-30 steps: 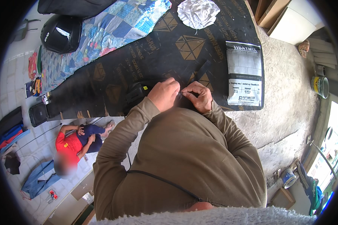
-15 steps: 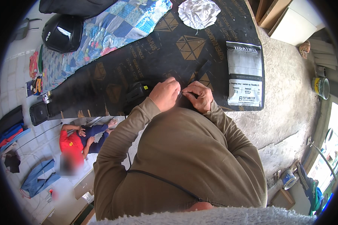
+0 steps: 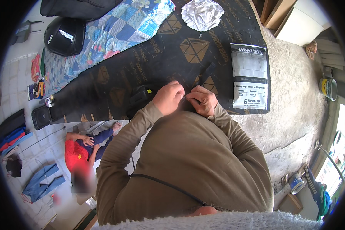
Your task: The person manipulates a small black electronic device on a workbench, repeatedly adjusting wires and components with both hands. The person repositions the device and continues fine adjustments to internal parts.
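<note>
My left hand (image 3: 168, 98) and my right hand (image 3: 203, 101) are close together in front of my body, at the near edge of a black printed plywood board (image 3: 157, 57). Both sets of fingers are closed in a pinch, fingertips almost meeting. Whatever they hold is too small to make out. Just left of my left hand lies a black device (image 3: 140, 95) with a yellow patch. Beyond my right hand a dark narrow strip (image 3: 206, 73) rests on the board.
A grey-white sachet (image 3: 250, 74) lies at the right end of the board. Farther back are a crumpled white cloth (image 3: 202, 14), a patchwork cloth (image 3: 122, 32) and a black helmet (image 3: 65, 36). A person in red (image 3: 77, 155) sits on the tiled floor at left.
My right hand's fingers have shifted slightly beside my left hand, which stays nearly in place. The seated person appears a little farther right and lower in the view.
</note>
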Action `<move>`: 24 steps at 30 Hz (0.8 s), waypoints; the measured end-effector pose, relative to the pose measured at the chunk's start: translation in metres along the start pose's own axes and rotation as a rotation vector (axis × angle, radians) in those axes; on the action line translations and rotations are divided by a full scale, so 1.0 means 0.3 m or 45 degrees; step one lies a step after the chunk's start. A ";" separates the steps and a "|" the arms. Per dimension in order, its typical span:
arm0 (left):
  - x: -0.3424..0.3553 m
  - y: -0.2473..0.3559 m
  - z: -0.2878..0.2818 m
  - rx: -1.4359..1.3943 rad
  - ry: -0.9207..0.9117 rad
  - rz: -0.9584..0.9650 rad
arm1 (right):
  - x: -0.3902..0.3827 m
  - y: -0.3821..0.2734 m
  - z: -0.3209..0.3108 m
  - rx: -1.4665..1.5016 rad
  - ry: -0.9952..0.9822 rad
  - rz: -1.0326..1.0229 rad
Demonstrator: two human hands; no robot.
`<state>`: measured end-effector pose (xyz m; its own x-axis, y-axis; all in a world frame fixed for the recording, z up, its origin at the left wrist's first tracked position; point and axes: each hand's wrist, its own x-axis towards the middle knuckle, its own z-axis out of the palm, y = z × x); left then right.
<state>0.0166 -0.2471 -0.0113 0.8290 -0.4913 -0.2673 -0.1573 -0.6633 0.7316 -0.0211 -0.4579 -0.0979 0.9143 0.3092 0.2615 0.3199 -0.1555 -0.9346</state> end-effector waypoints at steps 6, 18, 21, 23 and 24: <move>0.016 -0.067 0.020 0.029 0.033 -0.011 | 0.008 0.010 0.004 -0.048 0.014 -0.051; 0.023 -0.036 0.023 -0.009 0.101 -0.132 | -0.003 0.019 0.012 -0.036 0.042 -0.052; 0.024 -0.024 0.019 0.001 0.093 -0.120 | -0.008 0.027 0.015 -0.056 0.031 -0.045; 0.021 -0.028 0.019 0.028 0.101 -0.058 | -0.013 0.029 0.014 -0.084 0.005 -0.013; 0.020 -0.031 0.019 0.044 0.095 -0.037 | -0.013 0.026 0.015 -0.075 0.020 -0.020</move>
<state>0.0201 -0.2472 -0.0233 0.8710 -0.4288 -0.2400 -0.1494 -0.6964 0.7019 -0.0234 -0.4562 -0.1074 0.9127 0.2974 0.2803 0.3479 -0.2058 -0.9147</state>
